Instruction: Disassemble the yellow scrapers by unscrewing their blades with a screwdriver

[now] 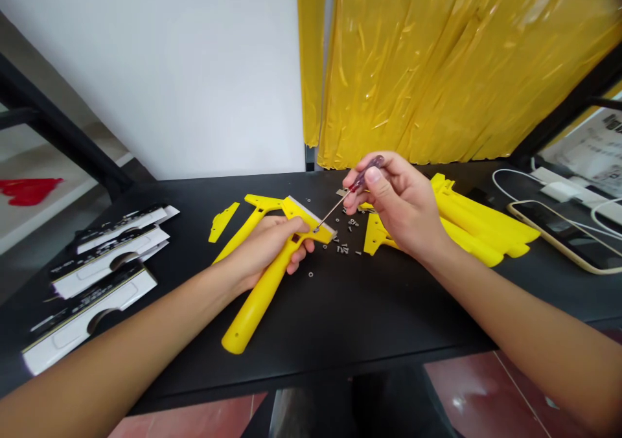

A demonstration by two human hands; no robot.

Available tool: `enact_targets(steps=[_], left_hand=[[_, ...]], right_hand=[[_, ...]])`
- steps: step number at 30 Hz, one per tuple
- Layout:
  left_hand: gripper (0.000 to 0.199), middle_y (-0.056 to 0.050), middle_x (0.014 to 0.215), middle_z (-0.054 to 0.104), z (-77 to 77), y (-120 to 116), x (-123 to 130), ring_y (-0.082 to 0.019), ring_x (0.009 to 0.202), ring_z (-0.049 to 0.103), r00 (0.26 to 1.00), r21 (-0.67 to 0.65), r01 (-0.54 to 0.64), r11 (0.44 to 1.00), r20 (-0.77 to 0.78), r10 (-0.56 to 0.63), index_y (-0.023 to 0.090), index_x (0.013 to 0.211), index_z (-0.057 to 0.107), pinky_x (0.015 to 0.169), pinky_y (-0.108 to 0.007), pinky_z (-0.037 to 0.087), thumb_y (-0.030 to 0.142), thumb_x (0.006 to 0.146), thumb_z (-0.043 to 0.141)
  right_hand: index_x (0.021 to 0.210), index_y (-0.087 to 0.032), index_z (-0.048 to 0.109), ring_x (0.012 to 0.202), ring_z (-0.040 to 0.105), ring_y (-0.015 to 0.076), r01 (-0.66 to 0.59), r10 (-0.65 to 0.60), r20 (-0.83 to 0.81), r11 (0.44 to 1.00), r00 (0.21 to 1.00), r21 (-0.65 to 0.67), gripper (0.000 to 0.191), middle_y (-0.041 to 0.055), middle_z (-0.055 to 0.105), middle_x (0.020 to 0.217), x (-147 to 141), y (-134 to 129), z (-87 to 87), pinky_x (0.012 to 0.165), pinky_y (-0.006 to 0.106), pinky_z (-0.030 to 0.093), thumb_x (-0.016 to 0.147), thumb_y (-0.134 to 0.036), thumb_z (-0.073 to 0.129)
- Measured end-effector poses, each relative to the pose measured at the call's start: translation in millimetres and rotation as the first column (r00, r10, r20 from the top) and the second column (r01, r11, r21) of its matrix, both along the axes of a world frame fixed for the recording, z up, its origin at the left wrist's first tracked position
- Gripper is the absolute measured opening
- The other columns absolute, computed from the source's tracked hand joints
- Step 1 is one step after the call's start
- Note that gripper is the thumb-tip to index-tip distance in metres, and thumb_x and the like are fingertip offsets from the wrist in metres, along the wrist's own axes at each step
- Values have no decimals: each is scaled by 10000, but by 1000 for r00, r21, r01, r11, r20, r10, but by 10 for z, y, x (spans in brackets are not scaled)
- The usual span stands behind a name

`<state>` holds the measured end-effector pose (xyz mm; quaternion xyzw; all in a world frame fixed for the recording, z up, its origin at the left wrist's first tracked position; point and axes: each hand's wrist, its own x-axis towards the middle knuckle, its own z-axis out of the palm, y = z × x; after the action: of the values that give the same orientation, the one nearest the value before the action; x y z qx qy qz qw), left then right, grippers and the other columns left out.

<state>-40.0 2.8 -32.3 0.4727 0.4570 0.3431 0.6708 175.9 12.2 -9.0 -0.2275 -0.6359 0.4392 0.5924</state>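
Note:
My left hand is closed around the neck of a yellow scraper, whose thick handle points toward me. A metal blade edge shows along the scraper's far end. Between the fingers and thumb of my right hand is a screwdriver with a purplish clear handle. Its thin shaft slants down to the left, and the tip meets a screw on the scraper's head. Just beyond my left hand lie another yellow scraper and a loose yellow plate. Small screws and nuts are scattered between my hands.
Several yellow scraper handles are piled at the right, beside a phone and white cables. Black-and-white card sleeves lie at the left. A white panel and yellow plastic sheeting stand behind the black table.

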Motion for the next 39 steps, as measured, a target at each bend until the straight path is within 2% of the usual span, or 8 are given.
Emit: enact_targets(steps=[11, 20, 26, 32, 39], left_hand=[[188, -20, 525, 586, 69, -18, 9, -90, 378, 454, 999, -48, 22, 999, -23, -23, 117, 717, 684, 331, -202, 412, 243, 840, 618], [172, -42, 601, 650, 63, -20, 17, -83, 378, 470, 999, -38, 26, 999, -17, -27, 114, 749, 701, 334, -200, 416, 241, 841, 630], [172, -21, 523, 607, 62, -27, 9, -89, 364, 460, 999, -31, 38, 999, -37, -39, 123, 766, 698, 338, -199, 416, 257, 851, 630], [183, -25, 560, 615, 65, -25, 12, -83, 374, 461, 997, -24, 48, 999, -52, -49, 124, 746, 687, 340, -201, 419, 262, 850, 628], [184, -33, 592, 626, 58, -20, 18, -79, 381, 457, 998, -23, 44, 999, -47, -45, 129, 722, 680, 345, -204, 423, 253, 844, 621]], right_hand=[[1022, -213, 595, 729, 680, 126, 9, -9, 4, 1000, 1000, -6, 201, 24, 669, 936, -13, -2, -9, 664, 292, 615, 960, -401, 633], [1032, -224, 591, 734, 672, 130, 26, -25, 20, 999, 999, -25, 199, 30, 661, 951, -11, -5, -8, 669, 299, 615, 969, -410, 614], [1027, -233, 584, 736, 674, 131, 29, -28, 36, 999, 999, -34, 231, 25, 666, 948, -16, -9, -6, 668, 297, 617, 951, -446, 633], [1011, -214, 597, 723, 673, 134, 13, -12, 9, 1000, 1000, -27, 174, 32, 662, 934, -17, -22, 13, 652, 306, 613, 970, -381, 621], [1011, -233, 589, 725, 670, 121, 45, -45, 37, 999, 998, -23, 204, 20, 667, 945, -8, -19, 17, 656, 285, 611, 959, -428, 624]])
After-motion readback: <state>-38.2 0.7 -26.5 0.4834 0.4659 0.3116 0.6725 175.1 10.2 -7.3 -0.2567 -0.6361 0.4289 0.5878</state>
